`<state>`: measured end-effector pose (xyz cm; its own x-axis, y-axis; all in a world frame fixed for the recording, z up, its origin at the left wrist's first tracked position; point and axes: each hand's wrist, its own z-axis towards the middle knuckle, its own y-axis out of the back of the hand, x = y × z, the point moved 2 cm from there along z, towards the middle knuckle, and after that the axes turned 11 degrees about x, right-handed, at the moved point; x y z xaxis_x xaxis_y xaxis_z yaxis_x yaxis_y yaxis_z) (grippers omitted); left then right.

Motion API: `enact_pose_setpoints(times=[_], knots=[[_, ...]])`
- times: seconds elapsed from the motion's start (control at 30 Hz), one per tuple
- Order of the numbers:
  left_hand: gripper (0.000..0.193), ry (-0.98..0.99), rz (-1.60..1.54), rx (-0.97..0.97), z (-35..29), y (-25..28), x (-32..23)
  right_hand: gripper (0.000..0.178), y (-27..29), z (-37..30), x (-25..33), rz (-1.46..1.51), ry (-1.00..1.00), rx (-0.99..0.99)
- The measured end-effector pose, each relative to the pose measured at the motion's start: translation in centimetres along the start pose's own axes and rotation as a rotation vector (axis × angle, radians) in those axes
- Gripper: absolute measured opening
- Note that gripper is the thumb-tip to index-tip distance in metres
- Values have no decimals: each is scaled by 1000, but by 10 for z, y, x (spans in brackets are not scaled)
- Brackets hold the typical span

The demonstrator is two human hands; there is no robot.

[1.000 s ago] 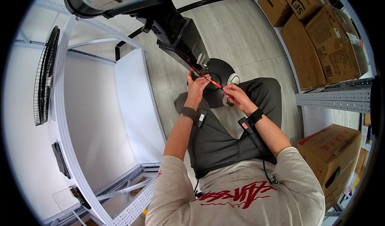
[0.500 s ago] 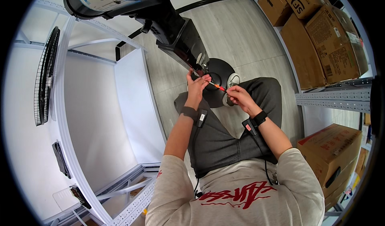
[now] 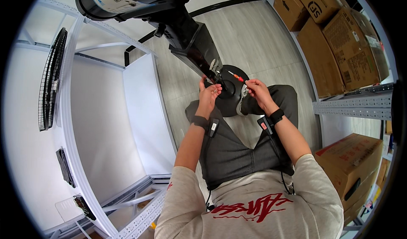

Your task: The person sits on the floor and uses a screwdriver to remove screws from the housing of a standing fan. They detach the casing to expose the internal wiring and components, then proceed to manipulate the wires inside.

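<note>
A black stand fan leans in from the top, with its motor housing (image 3: 146, 1), a boxy column (image 3: 197, 48) and a round base (image 3: 231, 105) on the floor. My right hand (image 3: 259, 95) grips a screwdriver (image 3: 238, 77) with a red and orange handle; its thin shaft points up-left, apart from the fan. My left hand (image 3: 207, 98) is palm up beneath the column's lower end, its thumb against the edge there. Its other fingers curl over something small that I cannot make out. A metallic fitting (image 3: 216, 66) shows at the column's lower end.
A white shelf rack (image 3: 140, 112) stands on the left, with a black fan grille (image 3: 53, 80) against it. Stacked cardboard boxes (image 3: 352, 48) fill the right-hand shelf, and another carton (image 3: 349, 162) sits lower right. My shoe (image 3: 242, 101) rests by the fan base.
My right hand has drawn the screwdriver up and right, away from my left hand and the fan. The left hand stays at the column's lower end. The fan appears slightly shifted in view.
</note>
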<state>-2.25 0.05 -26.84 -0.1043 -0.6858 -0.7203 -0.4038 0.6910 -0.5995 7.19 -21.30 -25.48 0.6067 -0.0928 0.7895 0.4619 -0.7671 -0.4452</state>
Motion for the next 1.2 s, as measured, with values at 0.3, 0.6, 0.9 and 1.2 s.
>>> enact_pose_setpoints(times=[0.3, 0.6, 0.9, 1.2], knots=[[64, -9, -28, -63, -2, -9, -2, 17, -3, 19, 10, -87, -42, 22], [62, -13, -36, -88, -2, -16, -4, 20, 1, 36, 16, -136, 9, 3], [61, -5, 31, -97, 0, -17, -3, 23, 6, 42, 20, -158, -60, 2], [63, 31, 102, -131, 1, -12, -4, 22, 3, 45, 22, -234, 31, 59]])
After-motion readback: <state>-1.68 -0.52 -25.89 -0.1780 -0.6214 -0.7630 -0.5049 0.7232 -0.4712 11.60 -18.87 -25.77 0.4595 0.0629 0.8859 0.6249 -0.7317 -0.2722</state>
